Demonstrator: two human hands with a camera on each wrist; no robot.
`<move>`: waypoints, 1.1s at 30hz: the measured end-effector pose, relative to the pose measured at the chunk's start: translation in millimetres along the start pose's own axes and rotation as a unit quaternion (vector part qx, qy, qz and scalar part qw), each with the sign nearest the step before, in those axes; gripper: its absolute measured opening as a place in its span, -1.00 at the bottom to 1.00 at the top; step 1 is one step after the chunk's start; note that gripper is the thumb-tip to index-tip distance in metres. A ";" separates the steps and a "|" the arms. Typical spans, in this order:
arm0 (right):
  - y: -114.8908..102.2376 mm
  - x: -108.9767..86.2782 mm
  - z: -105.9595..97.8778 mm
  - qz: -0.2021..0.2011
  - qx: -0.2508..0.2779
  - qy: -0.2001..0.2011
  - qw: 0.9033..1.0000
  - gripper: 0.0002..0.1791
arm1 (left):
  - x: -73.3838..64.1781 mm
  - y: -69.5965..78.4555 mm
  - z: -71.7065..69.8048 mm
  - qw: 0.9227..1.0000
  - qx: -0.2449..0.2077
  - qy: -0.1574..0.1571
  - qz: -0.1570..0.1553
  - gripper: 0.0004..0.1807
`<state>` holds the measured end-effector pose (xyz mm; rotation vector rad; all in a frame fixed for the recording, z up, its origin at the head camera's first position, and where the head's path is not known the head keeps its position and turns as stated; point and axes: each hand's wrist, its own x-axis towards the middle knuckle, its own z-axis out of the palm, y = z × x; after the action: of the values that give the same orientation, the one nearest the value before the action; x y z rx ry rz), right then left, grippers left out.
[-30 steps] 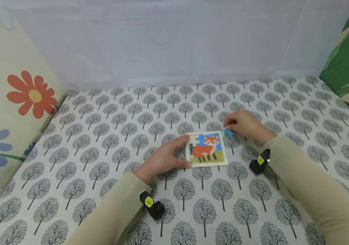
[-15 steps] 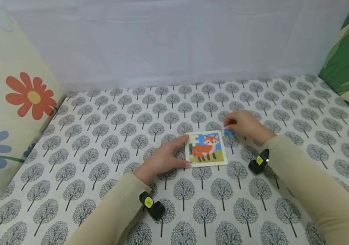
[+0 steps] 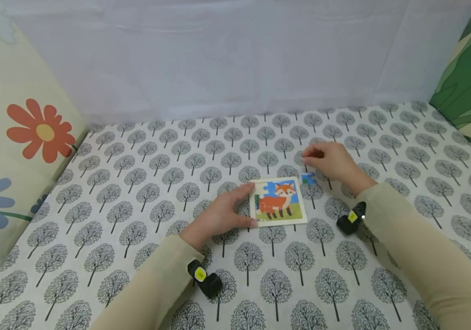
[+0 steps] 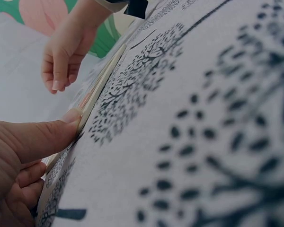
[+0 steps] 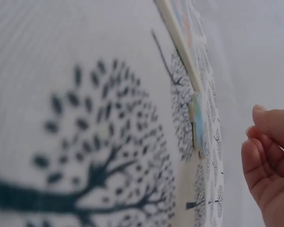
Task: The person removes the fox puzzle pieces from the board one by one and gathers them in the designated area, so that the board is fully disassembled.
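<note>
Fox puzzle (image 3: 279, 202) is laid flat on the patterned surface (image 3: 235, 137), well apart from its far edge. A loose piece (image 3: 308, 178) is seen just beside the puzzle's right edge; since the earlier frame it has been released, and the right hand (image 3: 331, 159) is raised, loosely curled, nothing held. The left edge is gripped by the left hand (image 3: 226, 211), thumb and forefinger spread.

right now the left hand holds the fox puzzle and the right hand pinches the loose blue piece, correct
No, the right hand pinches nothing: the loose blue piece lies on the cloth, apart from it, as the head and right wrist views show. The left hand does hold the fox puzzle.
</note>
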<state>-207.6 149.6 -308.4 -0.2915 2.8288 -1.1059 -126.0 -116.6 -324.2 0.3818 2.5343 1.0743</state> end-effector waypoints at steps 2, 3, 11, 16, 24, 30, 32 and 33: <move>-2.1 0.8 0.1 0.005 0.014 0.000 1.000 -0.82 | 0.0 -0.2 -0.2 1.000 0.001 0.001 -0.001 0.04; -2.9 1.4 0.0 0.008 0.021 0.000 1.000 -0.82 | 0.0 -0.3 -0.3 1.000 0.001 0.001 -0.001 0.04; -9.7 5.1 1.2 -0.010 0.057 -0.027 0.998 -0.78 | 0.1 -0.8 -0.5 1.000 0.004 0.003 -0.006 0.04; -15.8 5.9 5.9 -0.037 0.053 -0.058 0.996 -0.78 | 0.7 -1.7 -0.4 1.000 0.003 0.003 -0.002 0.04; -24.4 7.2 17.7 -0.075 0.037 -0.096 0.992 -0.80 | 0.9 -2.5 -1.5 1.000 0.001 0.000 0.007 0.03; -30.4 6.9 27.7 -0.071 0.021 -0.114 0.991 -0.79 | 0.5 -2.5 -1.4 1.000 0.005 -0.001 0.009 0.03; -32.1 6.4 30.3 -0.073 0.016 -0.123 0.990 -0.80 | 0.3 -2.4 -1.3 1.000 0.006 -0.001 0.008 0.03; -33.2 6.1 31.3 -0.075 0.012 -0.128 0.989 -0.80 | 0.2 -2.3 -1.2 1.000 0.007 -0.001 0.007 0.03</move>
<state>-204.0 103.7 -308.9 -0.6055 2.6002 -1.0432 -126.9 -118.8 -325.1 0.4046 2.5426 1.0621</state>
